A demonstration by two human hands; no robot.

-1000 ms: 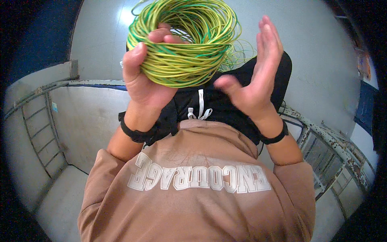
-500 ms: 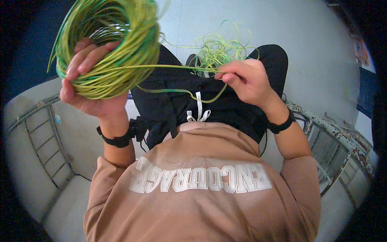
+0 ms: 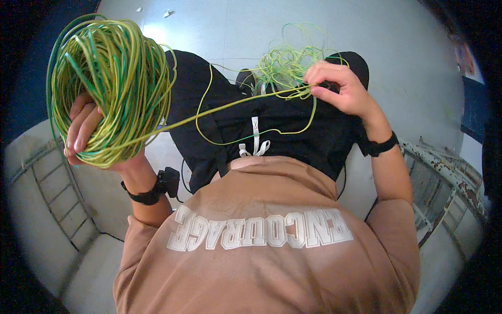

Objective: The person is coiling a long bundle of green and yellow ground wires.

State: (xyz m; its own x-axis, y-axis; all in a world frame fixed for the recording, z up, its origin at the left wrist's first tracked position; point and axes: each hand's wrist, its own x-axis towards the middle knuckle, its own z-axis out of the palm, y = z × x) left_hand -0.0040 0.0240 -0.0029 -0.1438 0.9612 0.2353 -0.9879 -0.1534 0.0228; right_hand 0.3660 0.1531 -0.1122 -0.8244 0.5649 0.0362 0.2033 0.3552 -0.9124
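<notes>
A thick coil of yellow-green wire (image 3: 123, 78) is held up at the left in my left hand (image 3: 86, 128), whose fingers reach through its middle and wrap round the lower side. From the coil a wire strand (image 3: 225, 107) runs taut across my lap to my right hand (image 3: 340, 89), where thumb and fingers pinch it. A slack loop of the same wire hangs below, over my black trousers (image 3: 209, 125). Just beyond my right hand, a loose tangle of wire (image 3: 287, 63) spreads out between my knees.
Rusty metal frames stand on both sides, a peeling rail (image 3: 444, 170) at the right and a ladder-like frame (image 3: 55, 193) at the left. Small white scraps (image 3: 168, 13) lie on the grey floor (image 3: 209, 26). A black strap with a small device (image 3: 167, 182) circles my left wrist.
My left hand has moved left and lower with the coil, which has turned. My right hand has shifted right, so the strand between them is longer. The slack loop has widened.
</notes>
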